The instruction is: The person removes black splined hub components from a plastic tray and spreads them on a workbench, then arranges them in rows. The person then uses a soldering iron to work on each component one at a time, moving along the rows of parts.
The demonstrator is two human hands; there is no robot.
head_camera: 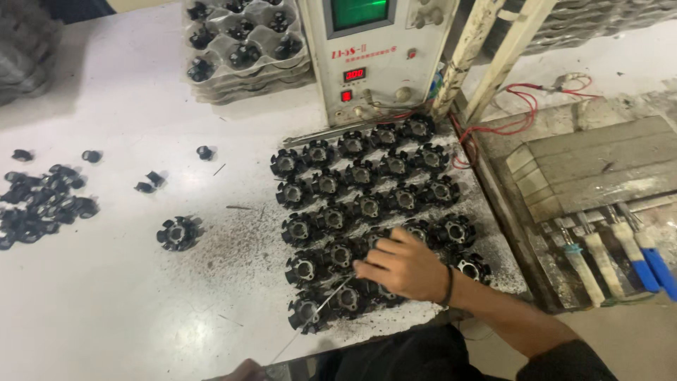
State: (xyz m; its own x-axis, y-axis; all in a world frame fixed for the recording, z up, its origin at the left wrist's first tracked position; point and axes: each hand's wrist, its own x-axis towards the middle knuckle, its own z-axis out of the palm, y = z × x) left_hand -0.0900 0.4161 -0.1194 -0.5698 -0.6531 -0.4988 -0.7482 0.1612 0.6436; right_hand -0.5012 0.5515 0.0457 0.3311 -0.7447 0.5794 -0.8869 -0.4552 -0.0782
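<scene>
Fingers (374, 259) rest on black round parts (367, 204).

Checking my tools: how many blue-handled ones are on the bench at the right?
2 blue-handled tools, side by side at the picture's right edge: one, and the other just right of it. More may lie beyond the edge.

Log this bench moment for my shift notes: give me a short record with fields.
Right hand: right hand rests on the black round slotted parts, near the front of the grid; grip unclear
Left hand: left hand, only a sliver at the bottom edge
Parts: laid in rows on a grey tray
Stray part: lone slotted part on the white table
Behind: test box with green screen; egg-type trays
</scene>
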